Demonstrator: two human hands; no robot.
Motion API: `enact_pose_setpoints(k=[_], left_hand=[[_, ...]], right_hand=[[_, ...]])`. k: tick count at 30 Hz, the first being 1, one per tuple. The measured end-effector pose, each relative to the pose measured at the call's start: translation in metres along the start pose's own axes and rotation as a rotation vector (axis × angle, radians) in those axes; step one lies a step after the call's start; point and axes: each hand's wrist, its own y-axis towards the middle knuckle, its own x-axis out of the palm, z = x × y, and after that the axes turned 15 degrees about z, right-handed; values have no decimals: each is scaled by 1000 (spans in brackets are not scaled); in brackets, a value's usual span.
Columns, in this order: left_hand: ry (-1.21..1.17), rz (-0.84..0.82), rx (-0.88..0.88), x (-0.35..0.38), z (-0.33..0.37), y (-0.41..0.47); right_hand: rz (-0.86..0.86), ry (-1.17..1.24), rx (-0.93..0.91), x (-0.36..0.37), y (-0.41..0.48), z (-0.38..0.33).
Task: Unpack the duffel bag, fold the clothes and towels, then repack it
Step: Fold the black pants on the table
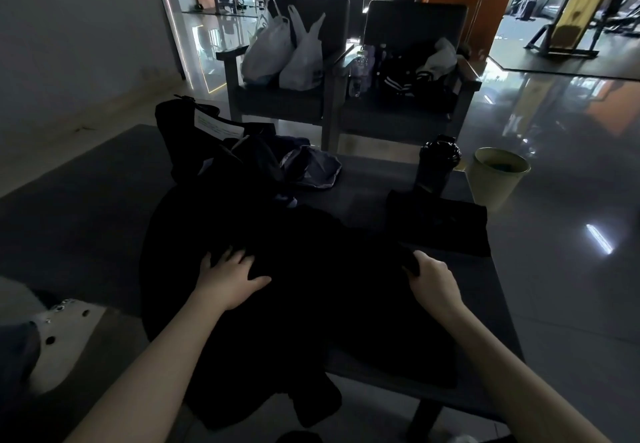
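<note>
A large black garment (pixel 304 304) lies spread over the dark table (pixel 86 207), its lower part hanging off the near edge. My left hand (pixel 230 276) presses flat on its left side with fingers spread. My right hand (pixel 431 278) grips a fold of the black cloth at the garment's right side. The black duffel bag (pixel 187 138) stands at the table's far left with a white tag on it. Against the bag lies a crumpled blue-grey cloth (pixel 311 165). A folded black piece (pixel 440 221) rests at the right of the table.
A black bottle (pixel 436 162) stands at the table's far right, beside a pale bucket (pixel 495 176) on the floor. Two armchairs (pixel 287 103) behind the table hold white plastic bags (pixel 287 51), bottles and dark clothes. A white perforated shoe (pixel 65 332) is at my left.
</note>
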Motion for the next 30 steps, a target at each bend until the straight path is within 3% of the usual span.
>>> enact_pose_setpoints(k=[10, 14, 20, 26, 30], left_hand=[[181, 160, -45, 34, -10, 14], [283, 310, -96, 29, -30, 24], [283, 279, -174, 22, -58, 41], [140, 272, -134, 17, -45, 32], [52, 488, -400, 16, -41, 4]], right_hand=[[33, -14, 41, -2, -10, 1], [90, 3, 114, -9, -10, 11], [134, -47, 132, -14, -11, 16], [-11, -345, 18, 13, -15, -10], [-101, -525, -87, 36, -32, -13]])
